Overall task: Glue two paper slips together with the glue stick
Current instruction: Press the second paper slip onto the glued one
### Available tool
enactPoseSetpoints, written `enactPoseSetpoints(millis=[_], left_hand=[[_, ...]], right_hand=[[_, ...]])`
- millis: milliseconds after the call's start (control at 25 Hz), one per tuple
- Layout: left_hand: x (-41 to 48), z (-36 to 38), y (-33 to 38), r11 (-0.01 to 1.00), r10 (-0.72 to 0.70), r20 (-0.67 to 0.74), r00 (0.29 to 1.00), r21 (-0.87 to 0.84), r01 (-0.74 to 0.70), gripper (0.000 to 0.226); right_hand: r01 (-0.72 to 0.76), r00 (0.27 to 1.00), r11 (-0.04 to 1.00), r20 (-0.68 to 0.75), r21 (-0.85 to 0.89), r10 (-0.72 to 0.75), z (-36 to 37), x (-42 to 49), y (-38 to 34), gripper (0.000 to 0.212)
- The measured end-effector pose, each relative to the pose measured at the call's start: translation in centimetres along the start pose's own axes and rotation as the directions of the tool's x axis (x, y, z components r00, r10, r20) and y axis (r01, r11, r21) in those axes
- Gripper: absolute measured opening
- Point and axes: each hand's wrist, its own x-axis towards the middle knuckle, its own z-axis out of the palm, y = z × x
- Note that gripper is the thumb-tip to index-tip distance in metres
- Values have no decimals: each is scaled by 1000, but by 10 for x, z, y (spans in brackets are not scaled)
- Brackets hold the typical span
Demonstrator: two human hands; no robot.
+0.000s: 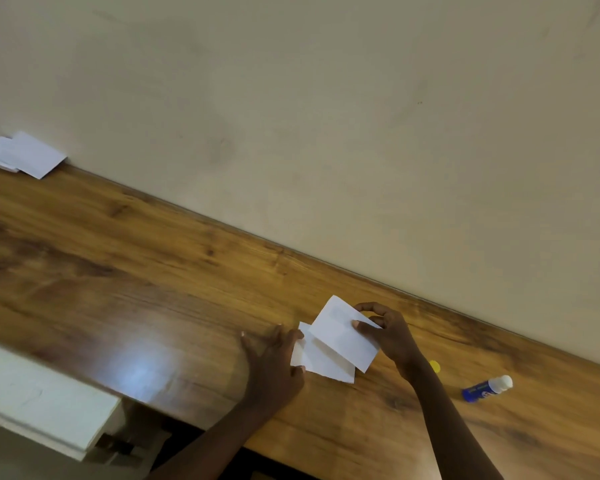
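Two white paper slips lie partly overlapped on the wooden table. My right hand (387, 332) pinches the upper slip (343, 332) at its right edge and holds it over the lower slip (321, 363). My left hand (274, 362) rests with spread fingers on the lower slip's left edge. A blue glue stick (487, 388) lies on its side to the right, uncapped, with its white tip showing. Its yellow cap (435, 366) lies just behind my right wrist.
A pile of more white paper slips (23, 154) sits far left against the cream wall (326, 116). The wooden table (136, 289) runs along that wall. A white ledge (39, 400) lies below the table's front edge at the left.
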Motion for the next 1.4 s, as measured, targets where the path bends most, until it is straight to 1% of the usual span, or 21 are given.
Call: enactPoseSetpoints(millis=[120,200,240,320,400,560,640,680,800,1000,1240,1400], left_hand=[[20,-1,4,999,-1,58,998,42,-1,50],[38,-8,5,997,29,118,993,71,-38,51],[46,-12,5,997,54,151,987,52,-62,52],[57,-19,5,994,93,162,982,-67,-83,55],[58,-22,4,974,88,96,991,-219,-65,53],[48,-21,-9,864,31,-9,999,-503,-31,35],[43,-24,-15,810,8,-48,999,-585,-35,31],[42,-25,-17,802,6,-64,998,-596,-43,31],[41,-25,-19,816,2,-95,995,-575,-56,33],[42,-24,-21,842,17,-93,996,-535,-64,32],[42,-21,-24,874,61,-99,993,-476,-101,29],[44,-17,-27,885,73,-78,994,-454,-101,30]], right_hand=[[-20,998,1000,-61,22,22,-5,-3,6,19],[-23,997,999,-72,30,25,-7,-5,10,19],[-20,997,999,-74,26,22,-7,-5,11,19],[-19,996,999,-87,36,22,-5,-6,13,19],[-26,993,996,-115,89,36,-2,-7,15,19],[-70,982,984,-163,161,96,8,-7,20,22],[-81,984,987,-147,141,102,14,-6,22,25],[-85,987,989,-128,121,100,18,-6,22,26],[-87,992,992,-81,86,94,26,-4,21,23],[-112,992,994,-53,7,112,35,0,22,23],[-132,990,984,-68,-121,125,41,5,24,32],[-130,991,981,-62,-144,122,45,7,23,32]])
